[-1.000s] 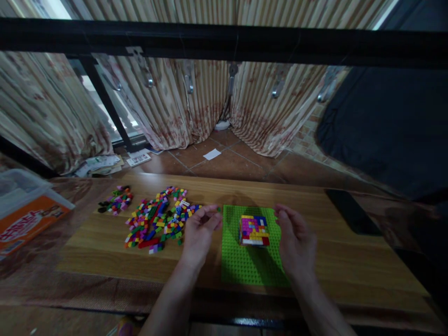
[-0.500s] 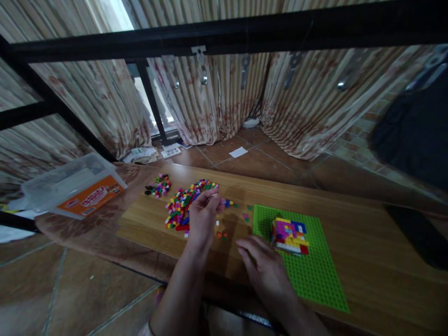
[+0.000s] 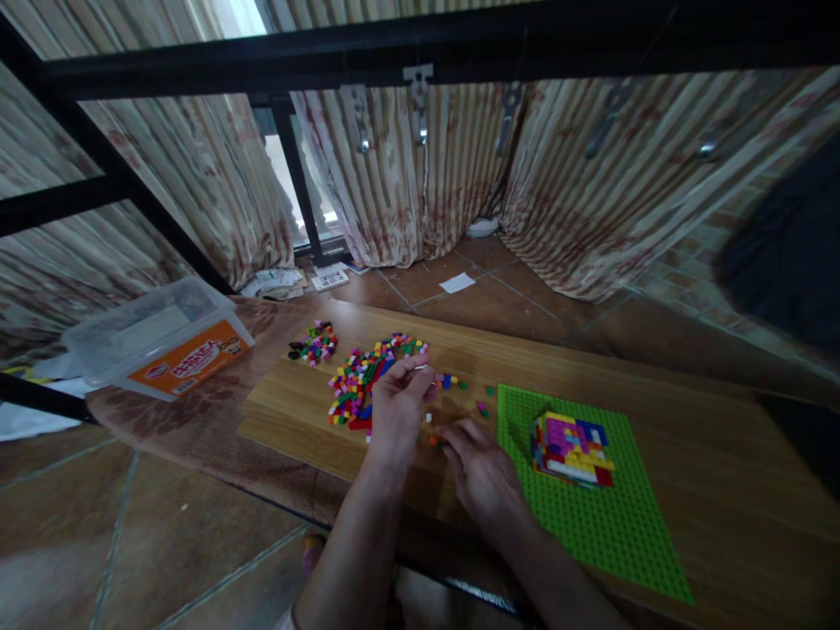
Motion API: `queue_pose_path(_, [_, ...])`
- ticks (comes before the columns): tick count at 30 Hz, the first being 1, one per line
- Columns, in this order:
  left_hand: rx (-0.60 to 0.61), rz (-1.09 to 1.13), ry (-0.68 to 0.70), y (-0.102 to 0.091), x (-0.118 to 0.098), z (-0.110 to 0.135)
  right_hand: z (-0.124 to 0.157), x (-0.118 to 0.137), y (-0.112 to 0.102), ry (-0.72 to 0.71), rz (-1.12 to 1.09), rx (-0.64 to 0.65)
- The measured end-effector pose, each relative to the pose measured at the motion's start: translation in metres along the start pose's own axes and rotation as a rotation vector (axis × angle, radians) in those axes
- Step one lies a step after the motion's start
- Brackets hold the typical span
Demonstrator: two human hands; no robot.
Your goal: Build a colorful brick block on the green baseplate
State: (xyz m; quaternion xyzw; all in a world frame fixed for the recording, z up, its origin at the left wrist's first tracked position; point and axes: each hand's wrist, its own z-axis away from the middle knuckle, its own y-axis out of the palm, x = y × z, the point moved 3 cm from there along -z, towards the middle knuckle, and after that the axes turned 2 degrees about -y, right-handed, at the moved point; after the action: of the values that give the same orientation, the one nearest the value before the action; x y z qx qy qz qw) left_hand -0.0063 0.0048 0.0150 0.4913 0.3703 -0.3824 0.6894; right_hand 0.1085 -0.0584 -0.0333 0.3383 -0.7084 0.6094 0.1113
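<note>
My left hand [image 3: 399,411] hangs over the near edge of a pile of loose toy bricks [image 3: 347,385], thumb and fingers pinched together. Something small and pale seems to be at the fingertips; its kind is too small to make out. To its right, my right hand [image 3: 484,477] is low over the table, palm down, fingers bent and slightly apart from the thumb. Its fingertips reach a few small orange bricks [image 3: 433,441] and partly cover them. Right of this hand, a multicoloured block of joined bricks [image 3: 570,448] stands on a green baseplate [image 3: 630,534].
The wooden table [image 3: 715,437] carries a smaller brick cluster [image 3: 318,343] at the far left and stray bricks between pile and baseplate. A clear plastic box [image 3: 157,337] with an orange label stands left. A black bar [image 3: 328,63] crosses above, before curtains [image 3: 452,175].
My right hand has moved left, away from the baseplate, to the small orange bricks. My left hand keeps its pinch over the pile. The whole view has shifted slightly.
</note>
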Motion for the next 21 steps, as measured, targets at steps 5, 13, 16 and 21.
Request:
queue_pose_path(5, [0.006, 0.001, -0.006, -0.0024, -0.0017, -0.0006, -0.0013, -0.0043, 0.0017, 0.019, 0.023, 0.009])
queue_pose_path(13, [0.021, -0.077, -0.045, 0.0009, 0.0011, 0.0022, -0.0032, -0.0013, 0.0000, 0.028, 0.048, 0.003])
queue_pose_path(16, [0.019, -0.092, -0.043, 0.0025, 0.0018, 0.0020, -0.0041, 0.0001, -0.0005, 0.041, 0.048, 0.018])
queue_pose_path(21, [0.018, -0.098, -0.047, 0.0046, 0.0029, 0.0019, -0.0048, 0.0013, 0.0016, 0.050, 0.065, 0.009])
